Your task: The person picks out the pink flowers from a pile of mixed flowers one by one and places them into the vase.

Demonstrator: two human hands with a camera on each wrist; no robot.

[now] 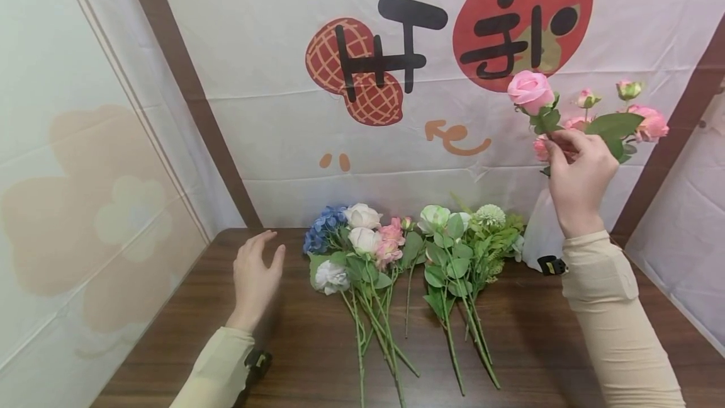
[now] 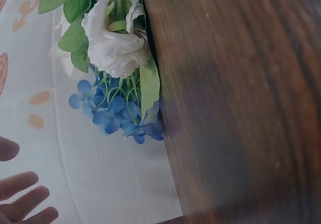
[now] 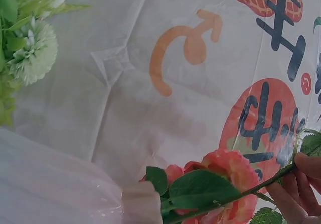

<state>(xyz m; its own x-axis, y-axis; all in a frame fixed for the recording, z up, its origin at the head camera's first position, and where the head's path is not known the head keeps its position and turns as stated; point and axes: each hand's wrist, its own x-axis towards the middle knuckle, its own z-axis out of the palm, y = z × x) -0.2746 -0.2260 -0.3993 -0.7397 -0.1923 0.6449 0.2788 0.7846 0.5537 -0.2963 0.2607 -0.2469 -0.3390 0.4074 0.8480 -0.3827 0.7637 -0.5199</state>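
My right hand (image 1: 584, 178) pinches the green stem (image 3: 273, 180) of a pink rose (image 1: 531, 91) between thumb and fingers, with the bloom above the hand. Below it stands a white vase (image 1: 542, 235), partly hidden by my wrist. Coral-pink flowers (image 1: 650, 123) and small buds show behind the hand. In the right wrist view the held stem slants down toward the mouth of the vase (image 3: 60, 179); whether its end is inside cannot be told. My left hand (image 1: 256, 279) hovers over the table's left side, fingers spread and holding nothing, left of a blue hydrangea (image 1: 325, 228).
On the brown wooden table (image 1: 306, 345) lie two groups of flowers, stems toward me. White peonies (image 1: 362, 239) and pink blooms (image 1: 389, 243) are in the left group; a pale green pompom flower (image 1: 490, 215) is in the right. A printed cloth (image 1: 266, 143) hangs behind.
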